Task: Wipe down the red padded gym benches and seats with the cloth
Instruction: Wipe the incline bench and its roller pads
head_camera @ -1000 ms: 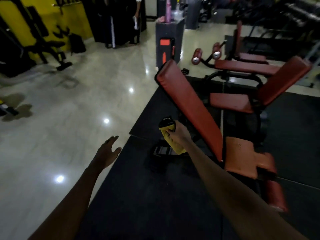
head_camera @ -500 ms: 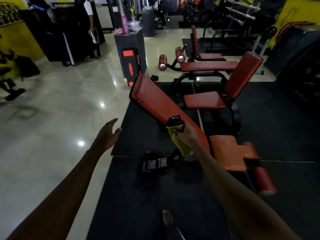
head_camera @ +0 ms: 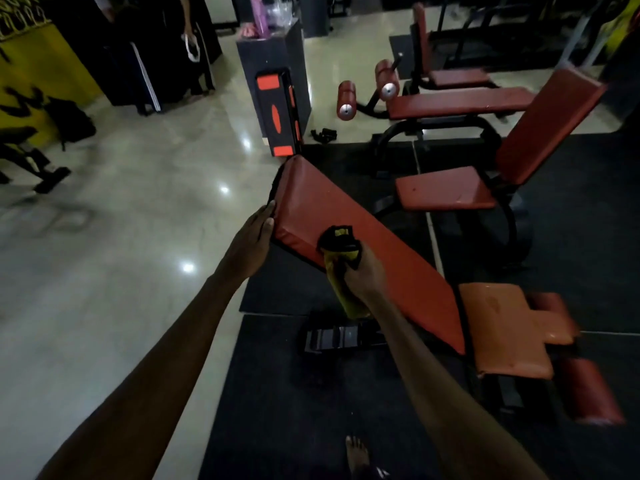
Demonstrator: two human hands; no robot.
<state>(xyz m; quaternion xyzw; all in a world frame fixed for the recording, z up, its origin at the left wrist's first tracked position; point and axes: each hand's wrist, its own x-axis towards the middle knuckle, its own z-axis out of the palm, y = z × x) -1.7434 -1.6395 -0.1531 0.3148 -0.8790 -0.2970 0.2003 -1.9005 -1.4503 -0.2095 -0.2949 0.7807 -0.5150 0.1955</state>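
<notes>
A red padded incline bench backrest (head_camera: 388,258) slopes from upper left to lower right in front of me, with its lighter orange seat pad (head_camera: 505,327) at the lower end. My right hand (head_camera: 363,271) grips a yellow and black cloth (head_camera: 341,258) and holds it against the backrest's near edge. My left hand (head_camera: 251,240) lies with straight fingers along the left side of the backrest's raised end. Further red benches stand behind: an upright seat with backrest (head_camera: 547,129) and a flat bench (head_camera: 457,103).
Black rubber mats (head_camera: 277,393) lie under the benches; shiny tiled floor (head_camera: 121,237) spreads to the left. A black pedestal (head_camera: 273,64) with an orange and black step board (head_camera: 278,112) stands behind the bench. A person (head_camera: 194,46) stands at the back. My bare foot (head_camera: 356,453) shows below.
My left hand moved right from mid-air onto the side of the backrest's raised end. The right hand carried the cloth up along the backrest toward that end. I have stepped closer.
</notes>
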